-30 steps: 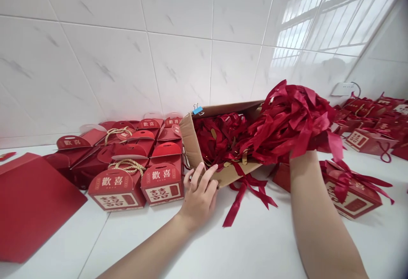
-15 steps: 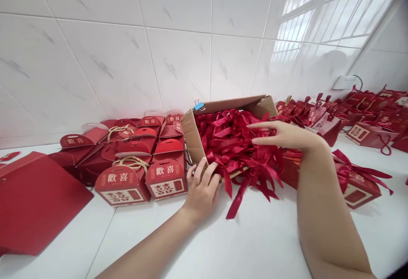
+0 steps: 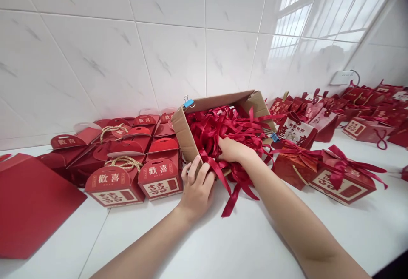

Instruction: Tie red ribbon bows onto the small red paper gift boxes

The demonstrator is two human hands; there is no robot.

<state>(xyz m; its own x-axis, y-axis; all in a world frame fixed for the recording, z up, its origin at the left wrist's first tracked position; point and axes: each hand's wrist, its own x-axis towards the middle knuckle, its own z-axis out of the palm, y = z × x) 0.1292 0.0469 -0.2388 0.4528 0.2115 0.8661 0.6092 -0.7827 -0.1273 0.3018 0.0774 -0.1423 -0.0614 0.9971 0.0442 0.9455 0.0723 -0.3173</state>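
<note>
A cardboard box tilts toward me against the tiled wall, full of dark red ribbons, some hanging over its front edge. My left hand grips the front left corner of this box, fingers bent over the rim. My right hand reaches into the ribbons; its fingers are buried, so their hold cannot be made out. A blue binder clip sits on the box's back left corner, and another blue clip shows at its right side.
Red gift boxes with gold cords stand in rows to the left, beside a large red sheet-like piece. Ribbon-tied boxes and many red bags stand at the right, near a wall socket.
My right hand has moved left and down from above the ribbons into them. My left hand stays on the box corner. The view has shifted slightly.
</note>
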